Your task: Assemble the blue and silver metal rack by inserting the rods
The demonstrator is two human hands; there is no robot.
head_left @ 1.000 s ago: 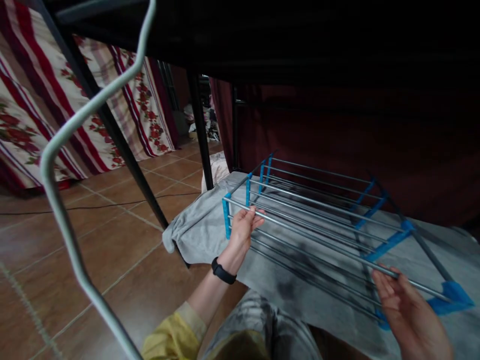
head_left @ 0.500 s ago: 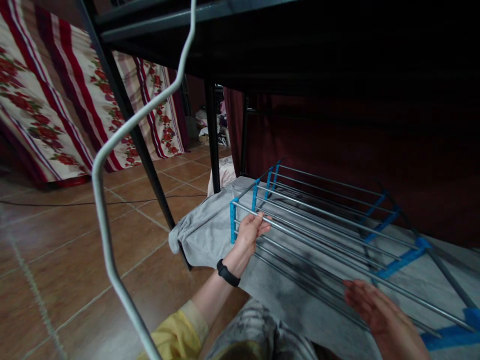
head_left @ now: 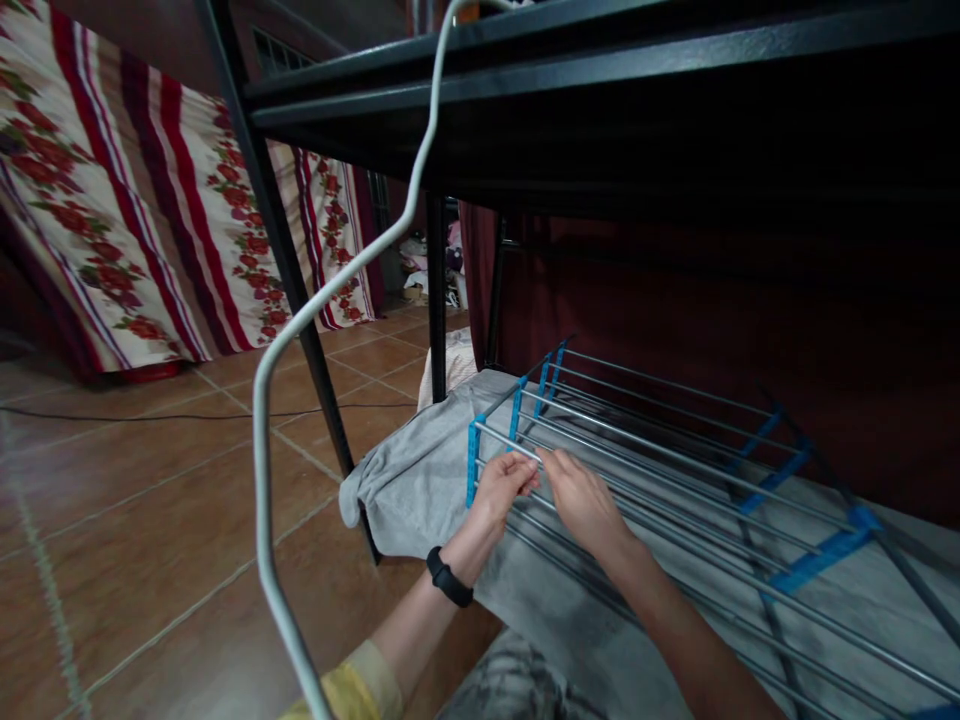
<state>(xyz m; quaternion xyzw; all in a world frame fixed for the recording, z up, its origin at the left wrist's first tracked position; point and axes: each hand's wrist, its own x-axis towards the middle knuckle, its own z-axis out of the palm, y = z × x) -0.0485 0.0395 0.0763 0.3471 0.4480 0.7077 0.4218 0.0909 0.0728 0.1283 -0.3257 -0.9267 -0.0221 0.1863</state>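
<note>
A rack of metal rods with blue plastic brackets (head_left: 474, 462) lies across a grey blanket (head_left: 420, 490) on the lower bunk. Near its left end, my left hand (head_left: 501, 492), with a black band on the wrist, pinches the front rod (head_left: 750, 580). Close beside it on the same rod is my right hand (head_left: 581, 500), its fingers bent over the metal from above. The fingertips of both hands nearly meet, and anything small between them is hidden.
A bent pale metal tube (head_left: 262, 450) rises in front on the left. The dark bunk frame (head_left: 525, 80) hangs over the rack, with a post (head_left: 289, 250) at its left. A cable (head_left: 187, 416) crosses the tiled floor (head_left: 150, 520). A floral curtain (head_left: 172, 200) hangs behind.
My right hand has come from the lower right, where it was off the rods, to the front rod beside my left hand. My left hand stays on that rod. The view has shifted slightly.
</note>
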